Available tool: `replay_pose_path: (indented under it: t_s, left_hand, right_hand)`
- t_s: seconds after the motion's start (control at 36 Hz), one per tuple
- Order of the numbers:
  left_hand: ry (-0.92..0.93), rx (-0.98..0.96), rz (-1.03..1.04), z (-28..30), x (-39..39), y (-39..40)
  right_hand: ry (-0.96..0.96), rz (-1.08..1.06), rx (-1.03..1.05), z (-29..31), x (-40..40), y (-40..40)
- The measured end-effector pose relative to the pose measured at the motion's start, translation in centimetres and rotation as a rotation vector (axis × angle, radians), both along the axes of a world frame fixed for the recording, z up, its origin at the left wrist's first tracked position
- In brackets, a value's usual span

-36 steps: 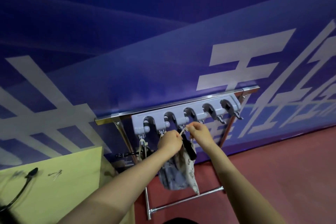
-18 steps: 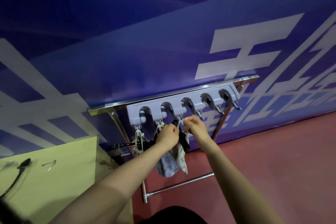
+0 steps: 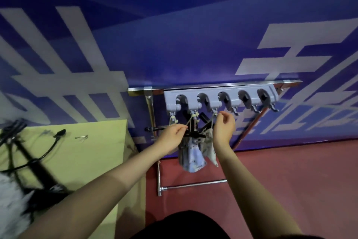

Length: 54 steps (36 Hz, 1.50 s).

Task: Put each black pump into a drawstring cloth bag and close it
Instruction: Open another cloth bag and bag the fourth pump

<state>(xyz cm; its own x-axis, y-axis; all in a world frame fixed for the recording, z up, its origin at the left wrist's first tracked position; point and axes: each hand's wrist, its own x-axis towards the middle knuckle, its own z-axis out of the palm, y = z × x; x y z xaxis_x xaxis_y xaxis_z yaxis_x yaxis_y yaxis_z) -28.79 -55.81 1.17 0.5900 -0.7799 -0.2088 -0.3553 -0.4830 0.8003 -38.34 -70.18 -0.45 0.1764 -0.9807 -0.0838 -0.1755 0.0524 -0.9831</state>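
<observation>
Cloth bags (image 3: 191, 158) hang by their cords from the hooks of a grey rack (image 3: 219, 97), black pump handles (image 3: 205, 120) poking out between both hands. Left hand (image 3: 172, 136) pinches a cord (image 3: 190, 121) running up to a hook; right hand (image 3: 224, 128), just beside the other bag's string, has thumb and forefinger nearly together, contact unclear.

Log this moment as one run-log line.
left hand: pinching drawstring | right hand: fingers at third hook | cloth bags: hanging from grey rack | pump: on table
</observation>
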Motion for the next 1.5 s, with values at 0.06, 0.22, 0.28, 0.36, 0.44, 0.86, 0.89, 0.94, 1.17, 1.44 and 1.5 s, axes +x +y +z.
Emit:
replay_pose_path:
  t_s: [0.06,0.22,0.28,0.36,0.44,0.86,0.89,0.94,1.17,1.44,1.5]
  left_hand:
    - [0.052,-0.059,0.090,0.0,0.8,2.2]
    - [0.185,-0.128,0.288,-0.3,3.9,9.4]
    - [0.215,-0.139,0.339,-0.1,5.0,12.2]
    - [0.224,-0.161,0.407,0.0,6.5,17.2]
    - [0.211,-0.137,0.433,-0.3,7.6,22.8]
    - [0.072,0.257,0.653,-3.4,14.3,52.2]
    - [0.076,0.289,0.649,-3.9,14.5,53.3]
    - [0.116,0.329,0.629,-5.2,14.9,55.4]
    - [0.044,0.406,0.891,-10.7,16.7,61.1]
    - [0.638,-0.067,1.448,-13.9,19.8,62.0]
    - [0.581,0.017,1.365,-13.7,20.4,61.9]
  right_hand:
    - [-0.074,0.025,-0.026,1.2,1.0,2.3]
    - [-0.203,0.279,-0.032,3.0,3.6,9.7]
    - [-0.203,0.363,-0.008,2.9,4.6,12.4]
    - [-0.172,0.466,0.016,2.7,6.3,16.9]
    - [-0.126,0.563,0.064,2.1,8.1,21.8]
    - [0.362,1.074,0.067,-3.6,16.3,45.7]
    - [0.418,1.107,0.090,-4.1,16.6,46.6]
    - [0.509,1.180,0.135,-5.3,17.1,48.2]
    - [0.639,1.227,0.173,-7.7,16.8,50.8]
    - [0.620,1.107,0.124,-7.5,18.3,50.5]
    - [0.650,1.140,0.071,-7.5,18.8,50.4]
